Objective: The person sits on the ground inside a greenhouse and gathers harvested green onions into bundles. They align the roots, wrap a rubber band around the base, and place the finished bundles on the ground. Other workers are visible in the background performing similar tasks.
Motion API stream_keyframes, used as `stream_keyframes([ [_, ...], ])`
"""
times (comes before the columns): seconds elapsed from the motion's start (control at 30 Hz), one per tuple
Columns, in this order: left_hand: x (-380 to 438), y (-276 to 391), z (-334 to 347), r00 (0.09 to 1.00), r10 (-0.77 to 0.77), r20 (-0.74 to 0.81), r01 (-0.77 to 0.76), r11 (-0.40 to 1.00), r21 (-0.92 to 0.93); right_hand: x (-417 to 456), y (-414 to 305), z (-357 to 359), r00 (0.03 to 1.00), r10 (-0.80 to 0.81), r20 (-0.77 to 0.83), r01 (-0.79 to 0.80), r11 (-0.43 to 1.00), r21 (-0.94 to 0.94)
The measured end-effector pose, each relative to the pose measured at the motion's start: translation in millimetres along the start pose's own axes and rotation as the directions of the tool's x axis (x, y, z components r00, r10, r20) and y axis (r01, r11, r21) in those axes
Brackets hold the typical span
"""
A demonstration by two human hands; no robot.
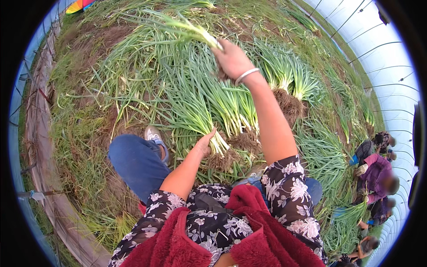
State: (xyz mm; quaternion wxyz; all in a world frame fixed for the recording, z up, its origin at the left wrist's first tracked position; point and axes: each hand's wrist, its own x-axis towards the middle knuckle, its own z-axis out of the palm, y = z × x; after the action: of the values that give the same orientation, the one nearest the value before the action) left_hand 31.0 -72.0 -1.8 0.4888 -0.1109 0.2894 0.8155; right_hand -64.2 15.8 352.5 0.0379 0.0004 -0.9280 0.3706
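Observation:
My left hand [203, 144] grips the white stems of a bunch of allium greens [195, 115], either green onions or green garlic. Its brown roots [222, 160] hang just in front of my lap. Raised farther out, my right hand [232, 60] is closed around the lower stems of a smaller bunch [191, 30], whose leaves point to the upper left and blur slightly. A light bracelet circles that wrist. Beside my left hand, more bunches [238, 111] lie with roots toward me, partly hidden by my right forearm. Past the forearm lie further bunches [290, 78] with soil-covered roots.
Loose leaves [140, 66] and weeds cover the soil around me. My bent knee [136, 163] and shoe [155, 135] are at left. Several people [377, 173] work among greens on the right, along the plastic greenhouse wall [393, 66]. A colourful umbrella [78, 6] shows at upper left.

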Motion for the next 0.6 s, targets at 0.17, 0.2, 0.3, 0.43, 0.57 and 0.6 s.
stream_keyframes([
  [0.17,-8.0,1.0,19.2,1.000,0.019,0.003,-0.019,1.000,0.000,-92.1,162.1,126.1,0.832,0.457,0.316,-0.355,0.875,-0.329],
  [0.2,-2.2,-1.1,4.3,0.999,-0.023,-0.033,0.022,0.999,-0.033,-115.8,176.2,148.1,0.818,0.446,0.363,-0.311,0.874,-0.373],
  [0.3,16.9,-24.5,-32.3,0.991,-0.049,-0.128,0.086,0.950,0.301,-150.9,195.3,180.4,0.806,0.395,0.440,-0.284,0.912,-0.297],
  [0.43,2.7,-13.7,7.5,0.973,-0.061,-0.223,0.111,0.970,0.218,-162.0,211.5,166.6,0.731,0.511,0.452,-0.577,0.817,0.011],
  [0.57,-19.7,32.7,52.0,0.939,0.174,-0.298,-0.104,0.966,0.239,-187.0,206.4,144.1,0.817,0.445,0.367,-0.414,0.009,0.910],
  [0.6,-22.1,43.5,60.5,0.928,0.250,-0.274,-0.185,0.952,0.244,-185.0,210.4,140.1,0.764,0.569,0.303,-0.365,-0.005,0.931],
])
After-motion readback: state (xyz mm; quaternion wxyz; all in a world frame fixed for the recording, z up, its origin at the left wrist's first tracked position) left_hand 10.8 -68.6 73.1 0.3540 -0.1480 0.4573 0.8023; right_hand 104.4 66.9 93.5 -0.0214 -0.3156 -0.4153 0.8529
